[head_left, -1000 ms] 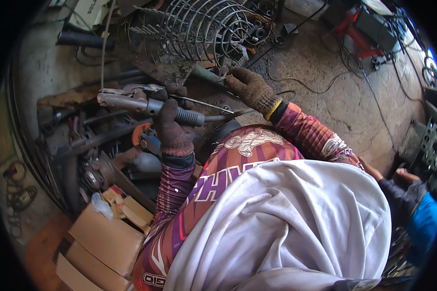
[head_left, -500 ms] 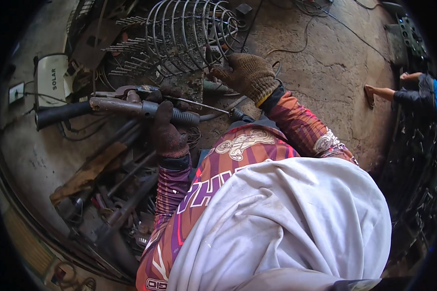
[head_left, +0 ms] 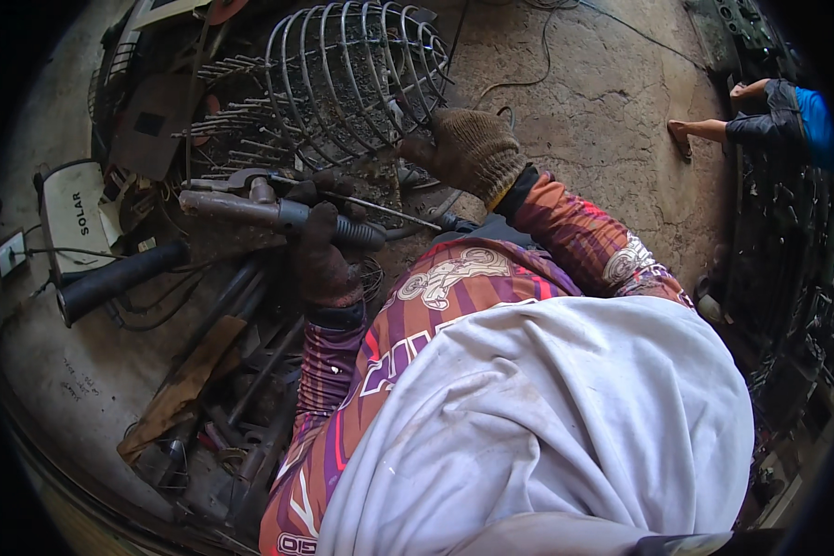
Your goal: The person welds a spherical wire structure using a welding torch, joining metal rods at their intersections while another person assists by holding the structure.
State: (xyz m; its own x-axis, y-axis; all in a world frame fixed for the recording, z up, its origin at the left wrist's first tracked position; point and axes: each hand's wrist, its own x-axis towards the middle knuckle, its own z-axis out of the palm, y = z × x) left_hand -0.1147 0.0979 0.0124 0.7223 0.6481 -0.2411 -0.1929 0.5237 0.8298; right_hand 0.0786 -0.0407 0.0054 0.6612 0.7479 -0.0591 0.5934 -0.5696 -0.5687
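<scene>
My left hand (head_left: 324, 264), in a dark dirty glove, is closed around the ribbed grip of a welding electrode holder (head_left: 241, 211). From the holder's jaws a thin welding rod (head_left: 195, 102) points away from me. Another thin metal rod (head_left: 389, 211) runs rightward from beside my left fingers; where it starts is hidden. My right hand (head_left: 473, 153), in a brown knitted glove, is closed at the near right edge of a rounded cage of bent metal bars (head_left: 343, 69). Its fingertips are partly hidden against the bars.
Many short metal rods (head_left: 227, 120) stick out left of the cage. A white box (head_left: 74, 213) and a black tube (head_left: 125, 278) lie at the left. Scrap metal and a brown strip (head_left: 181, 389) lie nearer. Cables cross the concrete floor (head_left: 602, 120). Another person (head_left: 778, 116) is at far right.
The view has shifted, so the white box and black tube appear lower and farther left. My left hand still grips the electrode holder, and my right hand stays at the cage.
</scene>
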